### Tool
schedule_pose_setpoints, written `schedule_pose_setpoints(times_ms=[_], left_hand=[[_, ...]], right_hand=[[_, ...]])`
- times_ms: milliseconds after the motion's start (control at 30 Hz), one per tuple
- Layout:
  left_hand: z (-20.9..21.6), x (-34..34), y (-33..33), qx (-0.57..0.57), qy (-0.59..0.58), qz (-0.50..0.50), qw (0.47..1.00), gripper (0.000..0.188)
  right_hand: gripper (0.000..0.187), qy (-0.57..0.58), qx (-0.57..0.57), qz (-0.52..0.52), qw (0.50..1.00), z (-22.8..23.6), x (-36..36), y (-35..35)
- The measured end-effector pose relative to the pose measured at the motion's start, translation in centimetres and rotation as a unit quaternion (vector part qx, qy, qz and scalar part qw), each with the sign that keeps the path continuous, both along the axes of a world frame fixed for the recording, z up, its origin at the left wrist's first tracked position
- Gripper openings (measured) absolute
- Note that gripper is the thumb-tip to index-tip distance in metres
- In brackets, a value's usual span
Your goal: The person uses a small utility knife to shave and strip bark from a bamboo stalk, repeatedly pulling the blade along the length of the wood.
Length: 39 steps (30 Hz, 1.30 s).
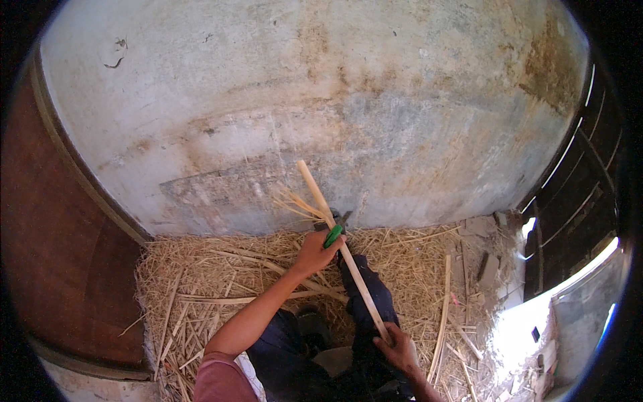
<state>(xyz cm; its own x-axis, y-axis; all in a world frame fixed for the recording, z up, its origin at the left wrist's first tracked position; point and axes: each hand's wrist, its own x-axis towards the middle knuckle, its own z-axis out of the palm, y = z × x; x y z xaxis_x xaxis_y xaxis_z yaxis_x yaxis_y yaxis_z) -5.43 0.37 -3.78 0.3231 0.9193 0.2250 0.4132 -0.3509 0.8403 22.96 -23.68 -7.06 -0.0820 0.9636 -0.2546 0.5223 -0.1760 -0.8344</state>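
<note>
A long pale bamboo strip point(362, 285) slants from between my knees up toward the wall, with thin curled shavings point(303, 206) fanning out to the left of its upper part. My left hand point(315, 251) is closed around a green-handled knife point(333, 236), whose short dark blade lies against the strip. The lower end of the strip is in the grip of my right hand point(396, 347), beside my right thigh. Dark trousers cover my legs point(375, 295). The fingers of my left hand are partly hidden behind the knife handle.
Straw-like shavings point(201, 281) and loose strips cover the floor. A stained plaster wall point(375, 134) rises ahead. To the left stands a brown panel point(74, 241); longer strips point(442, 308) and a dark block point(488, 268) lie at the right, near a bright gap.
</note>
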Motion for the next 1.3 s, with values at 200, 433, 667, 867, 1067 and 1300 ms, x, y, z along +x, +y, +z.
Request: schedule_pose_setpoints(times_ms=[200, 433, 667, 867, 1067, 1300], left_hand=[[-0.2, 1.2, -0.9, 0.01, 0.112, -0.11, 0.988, 0.062], [-0.5, 2.7, -2.5, -0.32, 0.232, -0.27, 0.878, 0.094], [-1.5, 1.5, -0.8, -0.086, 0.107, -0.125, 0.983, 0.054], [-2.8, 1.2, -0.3, 0.0, 0.19, -0.154, 0.97, 0.047], [-2.9, 0.6, -0.1, 0.019, 0.099, -0.178, 0.979, 0.037], [-3.5, -0.2, 0.3, 0.064, 0.126, -0.18, 0.973, 0.034]], right_hand=[[0.021, 0.051, 0.057, -0.059, 0.995, -3.2, -0.9, 0.6], [0.017, 0.053, 0.035, -0.103, 0.993, -4.3, -1.4, 1.8], [0.018, 0.038, 0.031, -0.089, 0.995, -4.8, -1.0, 2.1], [0.018, 0.024, 0.08, -0.079, 0.993, -4.0, -1.3, 2.2], [0.016, 0.019, 0.072, -0.085, 0.994, -4.1, -1.4, 2.1], [0.017, 0.035, 0.068, -0.087, 0.993, -3.9, -1.4, 2.2]])
